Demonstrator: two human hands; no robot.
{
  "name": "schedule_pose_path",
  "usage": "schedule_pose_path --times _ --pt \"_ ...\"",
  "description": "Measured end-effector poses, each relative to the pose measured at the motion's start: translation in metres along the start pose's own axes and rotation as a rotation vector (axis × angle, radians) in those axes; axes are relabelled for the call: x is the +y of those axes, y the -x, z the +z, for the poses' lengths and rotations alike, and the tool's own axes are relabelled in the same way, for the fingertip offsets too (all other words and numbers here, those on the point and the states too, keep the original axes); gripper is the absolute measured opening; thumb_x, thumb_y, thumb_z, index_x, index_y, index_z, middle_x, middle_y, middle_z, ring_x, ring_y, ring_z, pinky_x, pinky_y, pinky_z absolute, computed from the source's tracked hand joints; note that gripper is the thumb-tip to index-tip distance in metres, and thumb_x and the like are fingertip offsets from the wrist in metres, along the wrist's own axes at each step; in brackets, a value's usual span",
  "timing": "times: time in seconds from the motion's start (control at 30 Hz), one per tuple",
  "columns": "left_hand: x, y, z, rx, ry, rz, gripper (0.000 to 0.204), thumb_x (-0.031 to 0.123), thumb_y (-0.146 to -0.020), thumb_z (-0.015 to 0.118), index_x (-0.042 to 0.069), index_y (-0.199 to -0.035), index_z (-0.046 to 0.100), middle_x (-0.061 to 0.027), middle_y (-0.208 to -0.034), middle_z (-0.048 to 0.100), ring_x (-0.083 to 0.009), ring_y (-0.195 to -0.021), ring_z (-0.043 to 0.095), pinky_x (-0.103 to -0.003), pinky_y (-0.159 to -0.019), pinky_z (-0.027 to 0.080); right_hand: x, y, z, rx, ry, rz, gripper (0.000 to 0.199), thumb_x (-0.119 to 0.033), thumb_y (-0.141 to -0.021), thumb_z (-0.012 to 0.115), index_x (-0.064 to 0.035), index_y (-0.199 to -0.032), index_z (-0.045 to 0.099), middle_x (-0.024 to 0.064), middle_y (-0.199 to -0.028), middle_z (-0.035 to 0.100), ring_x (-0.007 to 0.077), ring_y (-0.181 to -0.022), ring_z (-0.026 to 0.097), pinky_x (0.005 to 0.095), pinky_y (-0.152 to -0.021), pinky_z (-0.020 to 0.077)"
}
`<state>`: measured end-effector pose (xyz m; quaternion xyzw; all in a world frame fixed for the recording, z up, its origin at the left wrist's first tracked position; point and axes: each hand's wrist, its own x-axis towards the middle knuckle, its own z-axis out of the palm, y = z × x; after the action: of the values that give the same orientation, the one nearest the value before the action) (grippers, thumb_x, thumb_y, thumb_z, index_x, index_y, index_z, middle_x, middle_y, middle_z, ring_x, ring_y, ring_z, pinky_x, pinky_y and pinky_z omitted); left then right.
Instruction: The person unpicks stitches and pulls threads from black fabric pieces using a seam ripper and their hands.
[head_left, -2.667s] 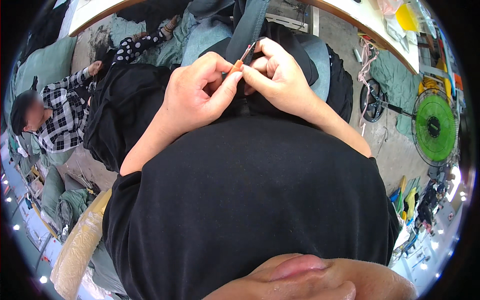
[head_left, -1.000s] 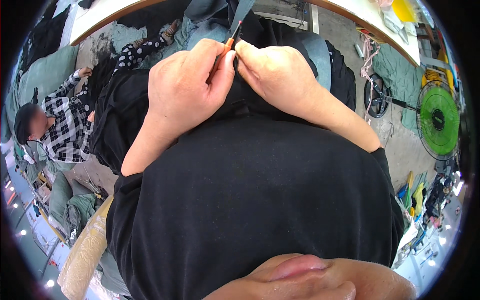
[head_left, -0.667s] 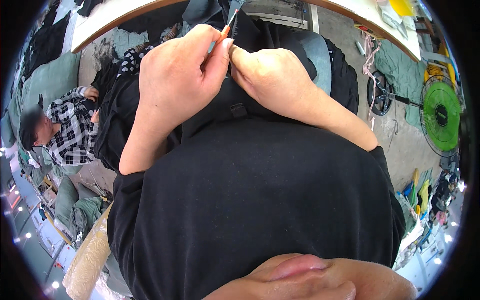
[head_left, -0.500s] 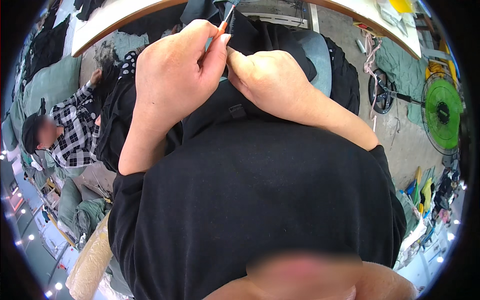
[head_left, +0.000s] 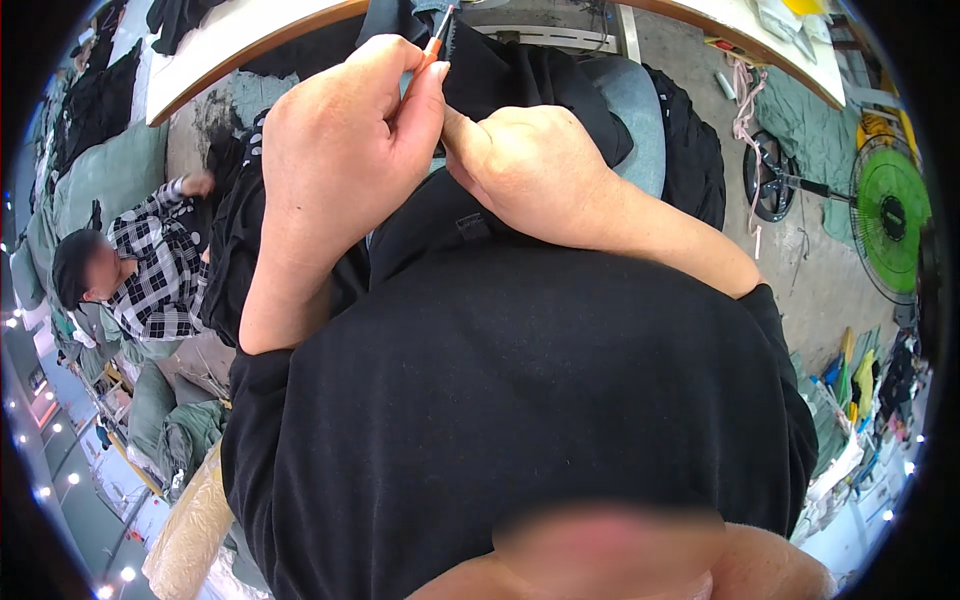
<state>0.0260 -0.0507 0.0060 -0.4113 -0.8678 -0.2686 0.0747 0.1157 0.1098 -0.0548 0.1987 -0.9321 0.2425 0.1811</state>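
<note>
The left hand pinches a small orange tool. The right hand bends near black cloth; its fingertips hide, so I can't tell its grip.

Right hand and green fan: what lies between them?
Head view, from right hand to green fan: forearm, black cloth, floor, pink strip, black wheel-shaped base, pole.

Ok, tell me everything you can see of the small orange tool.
The small tool has an orange handle, plastic by its look, and a thin metal-looking shaft ending in a tiny pinkish tip. It's pinched between the thumb and forefinger of the left hand, slanting away from the person and slightly right. The handle's lower end is hidden in the grip. Whether the tip touches the dark cloth is unclear.
</note>
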Motion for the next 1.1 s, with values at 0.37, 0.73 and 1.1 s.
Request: schedule_pose_path --times 0.37,0.73,1.1 --pt "-0.002 -0.014 0.004 -0.002 -0.039 -0.034 0.016 0.022 -0.093 0.074 0.009 -0.086 0.069 -0.0042 -0.056 0.059 -0.0232 -0.052 0.064 -0.035 -0.051 0.047 -0.001 -0.002 0.000 0.018 -0.025 -0.003 0.025 -0.007 -0.085 0.069 0.0070 -0.106 0.069 0.0086 -0.068 0.064 0.0201 -0.066 0.064 0.0329 -0.058 0.0544" --pt "0.000 -0.025 0.012 0.070 0.020 0.010 0.012 0.015 -0.094 0.076 0.004 -0.095 0.074 0.0023 -0.053 0.046 -0.0043 -0.048 0.038 -0.025 -0.046 0.030 0.000 -0.001 0.002 0.082 -0.033 -0.040 0.029 -0.006 -0.083 0.069 0.0120 -0.106 0.071 0.0118 -0.066 0.065 0.0236 -0.067 0.067 0.0358 -0.063 0.0559" --pt "-0.004 -0.033 0.010 0.076 0.017 0.069 0.012 0.014 -0.094 0.077 0.003 -0.095 0.074 0.0019 -0.052 0.046 -0.0045 -0.047 0.038 -0.025 -0.046 0.030 -0.003 0.001 -0.002 0.072 -0.034 -0.023 0.032 -0.006 -0.083 0.070 0.0126 -0.109 0.071 0.0141 -0.069 0.068 0.0259 -0.071 0.070 0.0374 -0.068 0.0576"
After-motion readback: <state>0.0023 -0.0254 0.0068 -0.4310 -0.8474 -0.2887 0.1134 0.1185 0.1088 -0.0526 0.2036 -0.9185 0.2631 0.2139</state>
